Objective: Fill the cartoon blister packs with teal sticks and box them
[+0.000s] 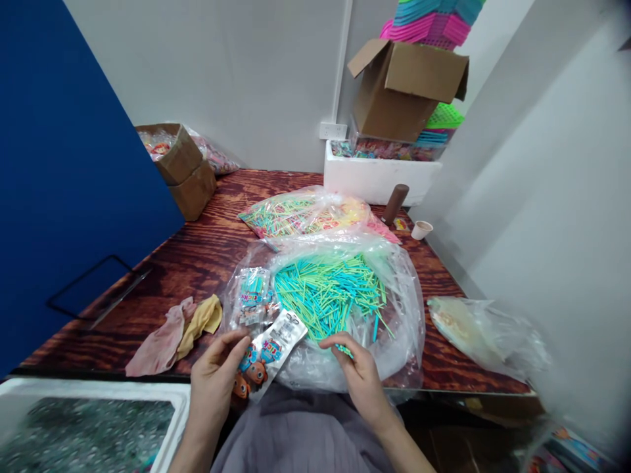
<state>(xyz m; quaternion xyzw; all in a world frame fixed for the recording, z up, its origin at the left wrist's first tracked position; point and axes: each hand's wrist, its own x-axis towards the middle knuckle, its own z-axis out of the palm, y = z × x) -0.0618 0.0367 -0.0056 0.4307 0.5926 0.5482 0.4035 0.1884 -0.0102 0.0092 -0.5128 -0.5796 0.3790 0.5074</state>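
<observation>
Left hand (214,380) fingers pinching printed packet (270,358), right hand (363,378) fingers pinching turquoise sticks (345,349)

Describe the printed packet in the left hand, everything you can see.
The packet is a flat, glossy pouch of silvery-clear film, printed with orange cartoon fish and blue lettering, a hang-hole at its top. It lies tilted, top end toward the blue-green sticks, pinched at its lower end in the left hand.
</observation>
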